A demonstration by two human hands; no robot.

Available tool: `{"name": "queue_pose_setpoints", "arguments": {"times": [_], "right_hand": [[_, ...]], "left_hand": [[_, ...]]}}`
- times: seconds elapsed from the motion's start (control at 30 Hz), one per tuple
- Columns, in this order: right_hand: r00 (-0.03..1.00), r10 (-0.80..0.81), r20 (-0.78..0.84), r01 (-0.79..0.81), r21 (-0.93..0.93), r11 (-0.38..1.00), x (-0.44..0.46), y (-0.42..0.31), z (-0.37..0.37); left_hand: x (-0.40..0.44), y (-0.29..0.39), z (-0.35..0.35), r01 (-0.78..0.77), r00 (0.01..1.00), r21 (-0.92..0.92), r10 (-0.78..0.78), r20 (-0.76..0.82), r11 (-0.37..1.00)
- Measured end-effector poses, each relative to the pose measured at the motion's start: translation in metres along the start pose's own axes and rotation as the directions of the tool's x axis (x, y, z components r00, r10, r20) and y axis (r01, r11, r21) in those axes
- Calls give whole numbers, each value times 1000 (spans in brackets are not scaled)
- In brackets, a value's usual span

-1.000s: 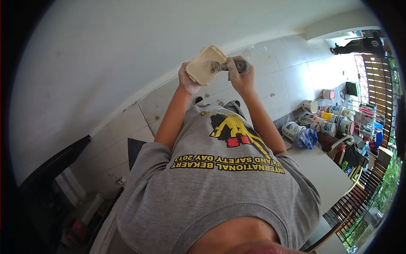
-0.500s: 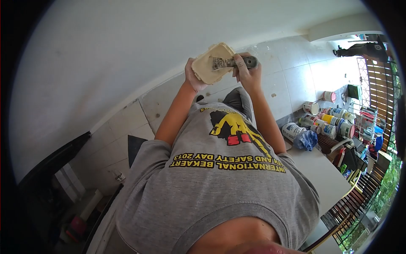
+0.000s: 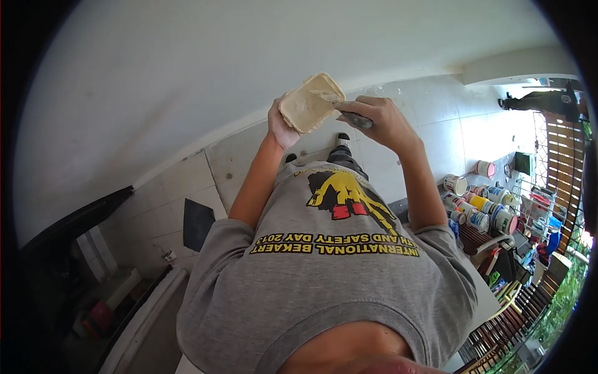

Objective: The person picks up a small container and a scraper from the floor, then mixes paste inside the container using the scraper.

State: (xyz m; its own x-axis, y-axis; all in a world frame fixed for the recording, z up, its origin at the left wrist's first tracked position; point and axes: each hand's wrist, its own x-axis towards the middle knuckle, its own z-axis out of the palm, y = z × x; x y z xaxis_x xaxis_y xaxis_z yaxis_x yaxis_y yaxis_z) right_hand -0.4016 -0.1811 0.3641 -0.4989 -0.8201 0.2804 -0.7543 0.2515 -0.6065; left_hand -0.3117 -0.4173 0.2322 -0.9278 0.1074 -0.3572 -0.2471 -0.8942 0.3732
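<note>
My left hand (image 3: 283,127) is closed around the side of a cream-coloured tub (image 3: 298,111) with ragged, smeared edges and pale paste inside. In my right hand (image 3: 385,119) is a putty knife (image 3: 357,119), gripped by its dark, paste-marked handle. Its blade points left into the tub and is turned partly edge-on, with pale paste around the tip. Both hands are in front of me at the far end of my shirt, beside the white wall (image 3: 205,68).
Several paint buckets (image 3: 478,203) stand on the right, near a wooden slatted bench (image 3: 526,299). A dark flat sheet (image 3: 198,224) lies on the tiled floor (image 3: 436,115) at left. Another person (image 3: 539,103) stands at the far right.
My right hand has swung outward to the right and turned over. The putty knife blade, broadside over the tub before, is now tilted with its tip in the tub. My feet have shifted.
</note>
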Motion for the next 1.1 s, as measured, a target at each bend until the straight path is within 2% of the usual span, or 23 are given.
{"name": "queue_pose_setpoints", "arguments": {"times": [0.13,0.2,0.3,0.33,0.37,0.5,0.67,0.83,0.93,0.97,1.1], "right_hand": [[997,-75,8,75,-108,991,1,27,-11],[993,-83,-90,69,-150,986,1,32,-3],[974,-49,-219,18,-144,989,4,36,13],[965,-27,-260,-8,-130,991,7,36,16],[972,7,-233,-29,-91,995,11,36,16],[989,-143,-24,141,-83,987,23,48,0],[925,-329,193,330,28,944,17,55,-17],[961,-276,-10,276,-2,961,26,78,-48],[950,-312,-24,311,-21,950,36,94,-34],[948,-307,79,311,-38,950,32,93,-30],[846,-476,240,485,23,874,13,79,-11]], "left_hand": [[11,-15,10,-37,995,-113,47,93,993],[14,-25,20,-69,992,-144,83,97,987],[12,-36,60,-151,982,-109,136,-127,983],[15,-40,60,-168,981,-107,155,-116,980],[19,-45,56,-182,980,-105,172,-103,978],[36,-59,46,-251,964,-93,239,-117,964],[53,-73,49,-403,904,-124,374,-207,907],[54,-85,66,-444,879,-173,390,-275,879],[58,-90,69,-463,855,-125,404,-326,878],[60,-95,66,-467,850,-115,408,-334,877],[67,-111,48,-585,766,-30,540,-349,810]]}}
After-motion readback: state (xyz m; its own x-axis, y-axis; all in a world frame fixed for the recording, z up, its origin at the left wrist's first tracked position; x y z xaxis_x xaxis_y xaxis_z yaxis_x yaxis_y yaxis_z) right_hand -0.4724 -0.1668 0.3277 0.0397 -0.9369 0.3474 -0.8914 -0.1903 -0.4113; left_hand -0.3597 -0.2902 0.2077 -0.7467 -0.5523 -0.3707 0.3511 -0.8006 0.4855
